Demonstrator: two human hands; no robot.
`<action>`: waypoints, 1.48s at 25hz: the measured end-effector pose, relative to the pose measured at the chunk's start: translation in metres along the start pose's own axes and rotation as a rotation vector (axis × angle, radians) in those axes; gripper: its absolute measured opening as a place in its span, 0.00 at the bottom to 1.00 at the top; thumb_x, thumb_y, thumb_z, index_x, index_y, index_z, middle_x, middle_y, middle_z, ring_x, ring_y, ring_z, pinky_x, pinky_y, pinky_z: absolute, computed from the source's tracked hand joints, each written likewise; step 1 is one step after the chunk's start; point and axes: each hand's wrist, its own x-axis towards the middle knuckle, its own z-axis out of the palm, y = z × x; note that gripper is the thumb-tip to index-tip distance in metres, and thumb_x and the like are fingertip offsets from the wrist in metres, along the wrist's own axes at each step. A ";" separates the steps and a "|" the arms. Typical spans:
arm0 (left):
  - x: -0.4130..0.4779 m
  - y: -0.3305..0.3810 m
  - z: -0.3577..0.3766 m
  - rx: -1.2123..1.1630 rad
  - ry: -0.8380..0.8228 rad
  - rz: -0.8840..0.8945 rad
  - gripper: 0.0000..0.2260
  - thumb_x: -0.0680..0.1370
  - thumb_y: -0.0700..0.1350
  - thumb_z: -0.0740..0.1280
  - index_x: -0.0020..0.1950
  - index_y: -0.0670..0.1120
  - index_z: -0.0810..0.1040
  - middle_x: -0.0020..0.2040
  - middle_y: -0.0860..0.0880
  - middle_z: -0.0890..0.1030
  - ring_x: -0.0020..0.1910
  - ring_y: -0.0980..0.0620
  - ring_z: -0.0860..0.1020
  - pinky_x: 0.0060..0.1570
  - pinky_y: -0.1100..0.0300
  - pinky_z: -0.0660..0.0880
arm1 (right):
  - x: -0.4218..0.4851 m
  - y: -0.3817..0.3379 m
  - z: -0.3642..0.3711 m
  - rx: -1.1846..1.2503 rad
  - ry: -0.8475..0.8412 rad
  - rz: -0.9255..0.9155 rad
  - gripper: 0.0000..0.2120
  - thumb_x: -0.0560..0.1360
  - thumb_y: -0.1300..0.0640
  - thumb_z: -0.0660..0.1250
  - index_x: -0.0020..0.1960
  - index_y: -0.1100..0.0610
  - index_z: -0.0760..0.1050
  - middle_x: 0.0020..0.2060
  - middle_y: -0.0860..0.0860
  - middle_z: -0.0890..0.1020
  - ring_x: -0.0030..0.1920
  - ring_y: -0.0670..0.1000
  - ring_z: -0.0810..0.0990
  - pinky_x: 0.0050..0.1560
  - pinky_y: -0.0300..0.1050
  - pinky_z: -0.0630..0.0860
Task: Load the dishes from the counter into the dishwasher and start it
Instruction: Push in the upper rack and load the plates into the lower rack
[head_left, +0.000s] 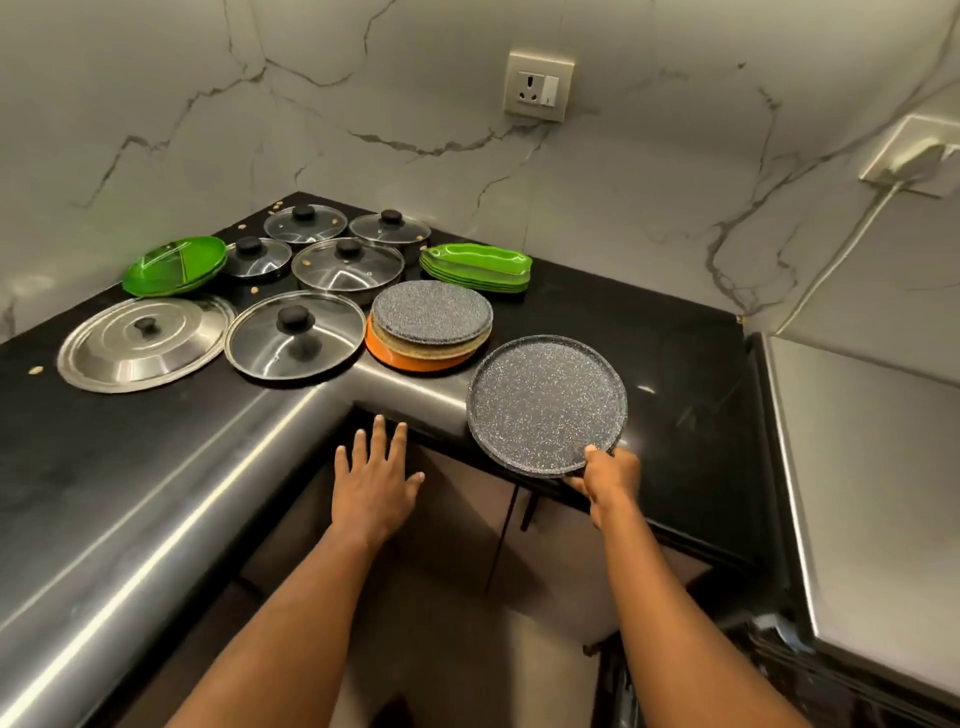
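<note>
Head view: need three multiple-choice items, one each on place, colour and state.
1. Where does the steel lid lie?
A) on the green trays
B) just left of the big glass lid
C) in the dishwasher

2. What colour is the bottom plate of the plate stack?
A) orange
B) green
C) white

3. What is the right hand doing?
A) hanging empty
B) turning a lid's knob
C) gripping the speckled plate by its near rim

Answers:
1. B, the two lids sit side by side in the front row.
2. A, an orange rim shows beneath the others.
3. C, the thumb lies on the rim.
</note>
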 end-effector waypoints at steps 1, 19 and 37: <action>-0.013 0.006 0.002 0.001 0.003 0.003 0.33 0.82 0.61 0.53 0.81 0.51 0.42 0.81 0.45 0.42 0.80 0.41 0.45 0.77 0.42 0.46 | -0.007 0.006 -0.011 0.006 -0.012 0.013 0.11 0.78 0.70 0.58 0.56 0.60 0.75 0.49 0.56 0.78 0.48 0.56 0.78 0.44 0.56 0.78; -0.256 0.026 0.042 0.003 -0.027 0.047 0.31 0.82 0.64 0.48 0.81 0.54 0.41 0.81 0.46 0.42 0.80 0.42 0.45 0.76 0.42 0.44 | -0.158 0.122 -0.166 -0.085 -0.078 0.049 0.05 0.80 0.66 0.60 0.54 0.61 0.73 0.48 0.57 0.79 0.42 0.54 0.79 0.39 0.52 0.80; -0.483 0.091 0.117 0.017 -0.201 0.161 0.32 0.82 0.64 0.49 0.81 0.55 0.40 0.81 0.46 0.42 0.80 0.41 0.43 0.76 0.41 0.43 | -0.311 0.212 -0.384 -0.105 0.024 0.152 0.06 0.81 0.65 0.59 0.54 0.60 0.73 0.48 0.56 0.80 0.44 0.54 0.80 0.32 0.44 0.78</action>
